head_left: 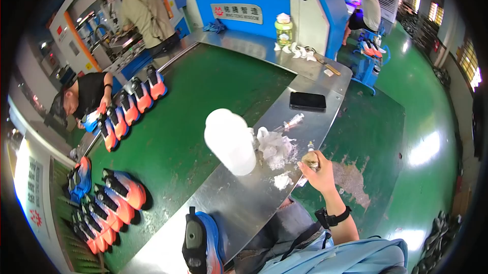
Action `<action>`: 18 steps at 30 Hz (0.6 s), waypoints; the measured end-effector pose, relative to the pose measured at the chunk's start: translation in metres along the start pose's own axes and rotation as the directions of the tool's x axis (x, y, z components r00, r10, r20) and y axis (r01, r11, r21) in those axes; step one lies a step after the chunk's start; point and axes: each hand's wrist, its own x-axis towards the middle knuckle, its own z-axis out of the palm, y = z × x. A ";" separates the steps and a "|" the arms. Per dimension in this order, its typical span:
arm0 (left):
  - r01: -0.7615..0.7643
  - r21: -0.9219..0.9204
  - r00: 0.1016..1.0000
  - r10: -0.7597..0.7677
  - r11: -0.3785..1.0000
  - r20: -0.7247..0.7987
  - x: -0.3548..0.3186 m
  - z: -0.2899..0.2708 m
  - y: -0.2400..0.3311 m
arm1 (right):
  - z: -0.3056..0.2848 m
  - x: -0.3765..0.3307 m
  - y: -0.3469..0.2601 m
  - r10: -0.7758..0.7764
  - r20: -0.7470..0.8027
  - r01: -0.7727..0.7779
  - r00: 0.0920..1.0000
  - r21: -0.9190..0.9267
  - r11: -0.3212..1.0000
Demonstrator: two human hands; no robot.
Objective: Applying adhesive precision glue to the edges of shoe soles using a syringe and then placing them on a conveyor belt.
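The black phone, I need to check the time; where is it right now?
In the head view the black phone lies flat on the metal counter, right of centre, beyond the syringe and the white bottle.

A right hand [316,171] rests at the edge of a steel desk [239,203], hemmed at ten o'clock by crumpled white wads [274,148] and, just beyond them, a tall white plastic bottle [231,141]. A syringe [291,121] and a black phone [307,101] lie toward twelve o'clock, with bare steel between them. Toward seven o'clock the desk runs open to a blue shoe on a black last [202,243]. The green belt [203,96] past the bottle lies open, with orange shoes [122,187] lining its far side.
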 end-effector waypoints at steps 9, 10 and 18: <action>-0.297 0.140 0.925 0.321 0.945 -0.204 -0.018 -0.045 0.018 | 0.038 -0.016 0.003 -0.118 0.180 0.096 0.977 0.130 0.987; -0.310 0.168 0.911 0.343 0.936 -0.229 -0.022 -0.050 0.017 | 0.036 -0.022 0.007 -0.143 0.181 0.117 0.973 0.151 0.982; -0.827 0.195 0.556 0.720 0.527 0.414 -0.004 0.041 0.040 | 0.022 -0.062 -0.056 -0.370 0.184 0.264 0.910 0.430 0.863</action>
